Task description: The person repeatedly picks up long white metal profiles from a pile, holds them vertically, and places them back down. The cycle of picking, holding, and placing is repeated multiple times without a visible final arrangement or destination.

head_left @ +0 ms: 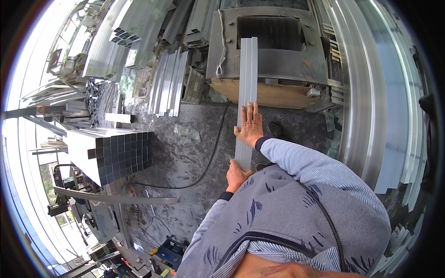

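A long silver-grey metal profile [248, 74] with lengthwise grooves runs away from my body. My left hand [238, 176] grips its near end, the thumb lying across the top. Farther along, my right hand [251, 126] rests on the profile with its fingers stretched out and the thumb at the left edge. The profile's far end overlaps the dark opening of a grey metal machine [278, 65]. Whether that end touches the machine I cannot tell.
Bundled metal profiles [168, 83] lie beyond on the left, near a stack of square tubes [123, 157]. Long profiles [366, 92] line the right side. A black cable [214, 160] crosses the dark floor. At the lower left is a blue toolbox [170, 252].
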Available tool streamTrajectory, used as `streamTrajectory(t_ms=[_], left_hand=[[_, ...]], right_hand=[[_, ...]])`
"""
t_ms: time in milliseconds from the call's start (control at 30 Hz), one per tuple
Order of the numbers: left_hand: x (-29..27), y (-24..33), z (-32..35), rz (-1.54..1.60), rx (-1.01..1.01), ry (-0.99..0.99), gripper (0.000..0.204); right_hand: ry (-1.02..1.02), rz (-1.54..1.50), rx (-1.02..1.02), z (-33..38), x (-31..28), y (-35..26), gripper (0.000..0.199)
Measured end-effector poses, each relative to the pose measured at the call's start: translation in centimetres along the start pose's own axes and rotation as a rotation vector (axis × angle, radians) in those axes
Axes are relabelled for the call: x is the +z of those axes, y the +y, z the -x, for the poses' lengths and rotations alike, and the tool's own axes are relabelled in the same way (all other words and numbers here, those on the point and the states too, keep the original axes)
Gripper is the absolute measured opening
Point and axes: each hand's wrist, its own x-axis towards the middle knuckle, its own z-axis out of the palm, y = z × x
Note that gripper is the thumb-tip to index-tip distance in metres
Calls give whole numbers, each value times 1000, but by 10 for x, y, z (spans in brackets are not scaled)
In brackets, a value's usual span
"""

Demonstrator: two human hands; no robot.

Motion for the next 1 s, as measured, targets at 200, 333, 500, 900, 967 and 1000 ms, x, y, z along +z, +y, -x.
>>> streamTrajectory(t_ms=[200, 333, 500, 900, 967, 1000], left_hand=[[-22, 51, -71, 14, 76, 81, 70], [-52, 129, -158, 17, 152, 128, 72], [-98, 234, -261, -38, 252, 131, 82], [-67, 221, -229, 55, 174, 75, 82], [-55, 196, -205, 71, 152, 65, 81], [-51, 183, -192, 78, 138, 55, 81]], right_hand=[[61, -45, 33, -82, -11, 25, 103], [109, -11, 70, -198, -37, 67, 95], [163, 229, 92, -339, -71, 126, 94], [108, 238, 101, -291, -66, 131, 94], [76, 210, 104, -258, -62, 113, 95], [51, 208, 111, -240, -60, 104, 96]])
